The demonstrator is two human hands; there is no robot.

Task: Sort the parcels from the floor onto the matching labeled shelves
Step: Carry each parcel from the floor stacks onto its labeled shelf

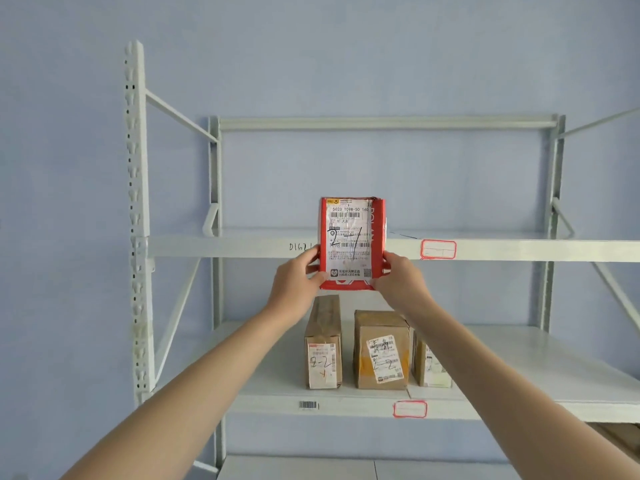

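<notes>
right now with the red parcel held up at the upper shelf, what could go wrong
1. Both hands, left and right, pinch only the bottom corners of the red parcel; held upright, it could tip or slip.
2. It stands on a narrow end, so it may topple once released on the upper shelf.

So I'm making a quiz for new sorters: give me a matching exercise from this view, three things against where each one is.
Things:
1. red parcel
2. tall brown box
3. barcode sticker

Places:
A. on the front edge of the lower shelf
B. standing on the lower shelf
C. held up between left hand and right hand

Pairs: 1-C, 2-B, 3-A
</notes>
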